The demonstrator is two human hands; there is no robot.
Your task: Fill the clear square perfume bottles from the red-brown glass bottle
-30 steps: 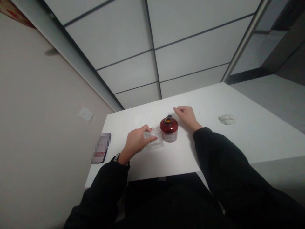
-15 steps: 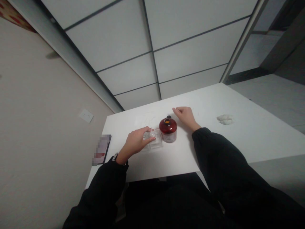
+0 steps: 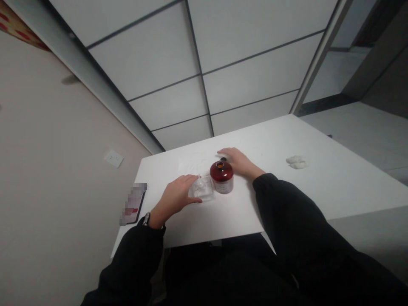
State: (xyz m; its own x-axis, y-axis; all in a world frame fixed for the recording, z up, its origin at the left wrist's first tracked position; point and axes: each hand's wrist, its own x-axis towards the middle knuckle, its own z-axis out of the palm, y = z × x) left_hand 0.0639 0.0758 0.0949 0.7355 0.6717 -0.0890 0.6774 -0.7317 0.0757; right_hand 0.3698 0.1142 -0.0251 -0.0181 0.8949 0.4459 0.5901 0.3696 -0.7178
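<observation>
A dark red bottle [image 3: 222, 173] with an uncapped neck and a pale label stands upright on the white table. Left of it is a clear square tray or box [image 3: 208, 192] with a small clear, rounded piece [image 3: 200, 183] on it, its kind hard to make out. My left hand [image 3: 176, 196] is open, thumb and fingers spread either side of that piece; whether they touch it I cannot tell. Behind the bottle lies a small black cap [image 3: 223, 159]. My right hand [image 3: 238, 161] is open beside the cap, fingers stretched out over it, partly hidden by the bottle.
A phone [image 3: 135, 204] lies at the table's left edge. On the right side of the table [image 3: 334, 182] is a crumpled white tissue [image 3: 296, 162]. A wall with a socket [image 3: 114, 158] borders the left, and white panelled doors [image 3: 172, 97] rise behind the table.
My left thumb and fingers have spread away from the small clear piece. My right hand has uncurled from a loose fist and moved left toward the black cap. The view has shifted slightly.
</observation>
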